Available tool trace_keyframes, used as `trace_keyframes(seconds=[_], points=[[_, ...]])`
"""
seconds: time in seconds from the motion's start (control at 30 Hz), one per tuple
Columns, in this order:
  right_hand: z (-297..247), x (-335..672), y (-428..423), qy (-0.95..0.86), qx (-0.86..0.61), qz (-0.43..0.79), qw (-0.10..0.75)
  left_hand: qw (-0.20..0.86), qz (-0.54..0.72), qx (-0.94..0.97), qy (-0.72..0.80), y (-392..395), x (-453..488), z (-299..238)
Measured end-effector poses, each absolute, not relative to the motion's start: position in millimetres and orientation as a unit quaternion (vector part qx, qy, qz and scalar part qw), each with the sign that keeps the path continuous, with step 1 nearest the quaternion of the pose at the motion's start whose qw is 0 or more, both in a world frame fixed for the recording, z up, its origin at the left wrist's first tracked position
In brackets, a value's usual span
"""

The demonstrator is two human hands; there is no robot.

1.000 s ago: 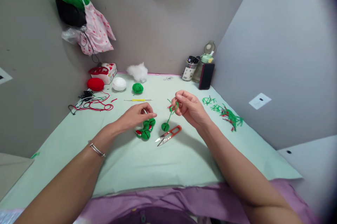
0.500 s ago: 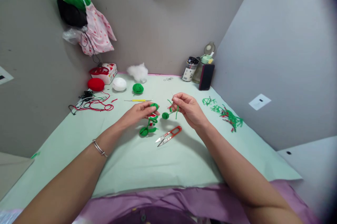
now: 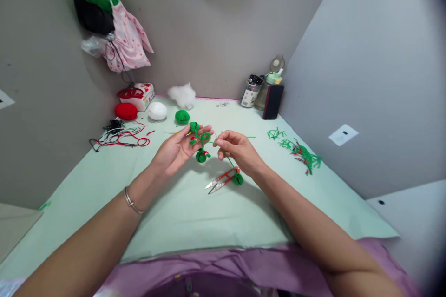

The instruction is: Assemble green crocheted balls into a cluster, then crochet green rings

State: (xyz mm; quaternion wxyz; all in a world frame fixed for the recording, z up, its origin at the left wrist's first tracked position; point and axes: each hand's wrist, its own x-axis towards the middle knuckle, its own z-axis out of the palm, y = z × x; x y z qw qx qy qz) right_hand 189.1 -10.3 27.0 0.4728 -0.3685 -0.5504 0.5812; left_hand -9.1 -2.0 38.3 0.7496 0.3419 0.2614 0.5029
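Note:
My left hand [image 3: 176, 150] is turned palm up, its thumb against a small green crocheted piece [image 3: 194, 127] with a dark line across it. Green strands and bits of red and white link that piece to a second green ball [image 3: 201, 156] hanging below the fingers. My right hand [image 3: 239, 148] pinches a green cord and what looks like a thin needle at the fingertips. From that hand the cord runs down to another green ball [image 3: 237, 179], which is over the handle of the orange thread snips [image 3: 220, 182] on the table.
Behind the hands are a green yarn ball [image 3: 181, 117], a white yarn ball [image 3: 158, 111], a red yarn ball [image 3: 126, 111] and white stuffing [image 3: 183, 96]. Yarn scraps [image 3: 303, 154] lie at right. A phone [image 3: 273, 102] leans by a pen holder [image 3: 251, 91]. Tangled cords [image 3: 121, 138] lie at left.
My left hand has rolled palm up, lifting the green pieces. My right hand has moved left and slightly down, close to it; the loose green ball has swung down to the snips' handle.

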Motion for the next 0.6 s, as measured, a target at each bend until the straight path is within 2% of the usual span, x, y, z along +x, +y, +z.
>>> trace_keyframes(seconds=[0.37,0.6], points=[[25,176,-20,-0.614,-0.304,0.630,0.365,0.748,0.538,0.292,0.258,-8,-6,48],[28,190,-13,-0.607,-0.334,0.599,0.402,0.738,0.546,0.309,0.248,-4,-10,41]])
